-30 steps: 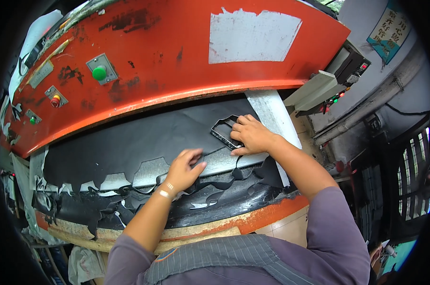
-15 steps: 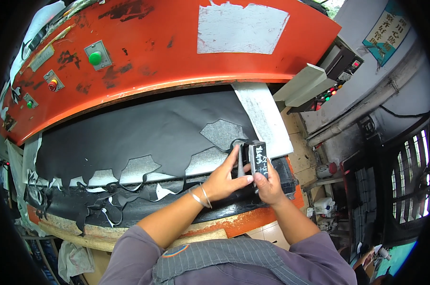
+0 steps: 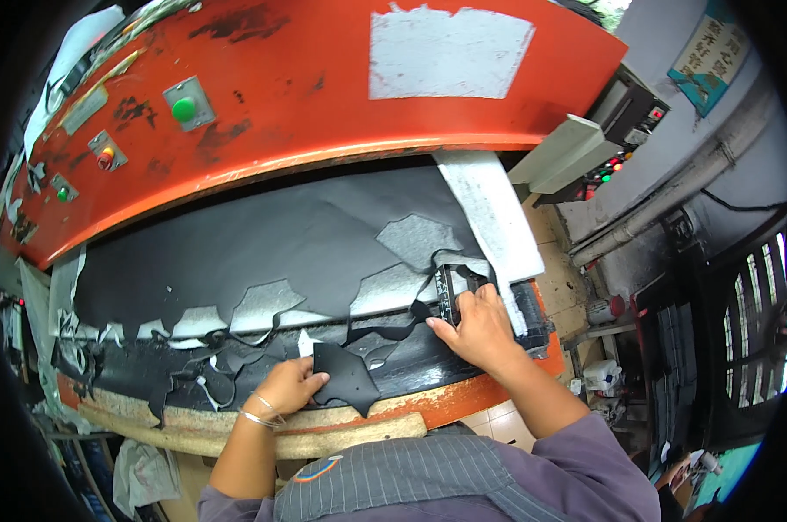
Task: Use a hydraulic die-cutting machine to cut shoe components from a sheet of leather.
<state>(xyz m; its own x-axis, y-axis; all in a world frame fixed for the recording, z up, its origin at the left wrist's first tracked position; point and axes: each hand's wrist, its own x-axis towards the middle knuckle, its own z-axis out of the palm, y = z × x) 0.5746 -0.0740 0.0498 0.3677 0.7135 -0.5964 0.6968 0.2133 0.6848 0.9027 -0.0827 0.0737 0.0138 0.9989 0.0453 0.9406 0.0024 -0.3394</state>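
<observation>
While the left hand pinches a freshly cut black leather piece at the near edge of the counter, its fingers closed on the piece's left side, the right hand grips the metal cutting die, fingers wrapped over its frame. The die sits at about 3 o'clock from the cut piece, on the black leather sheet beside a white strip, under the orange press head. Grey die-shaped holes run along the sheet's near margin. To do this well, I judge the die should be set down flat, close against the last hole so little leather is wasted, and the cut piece lifted clear of the scrap webbing without snagging.
</observation>
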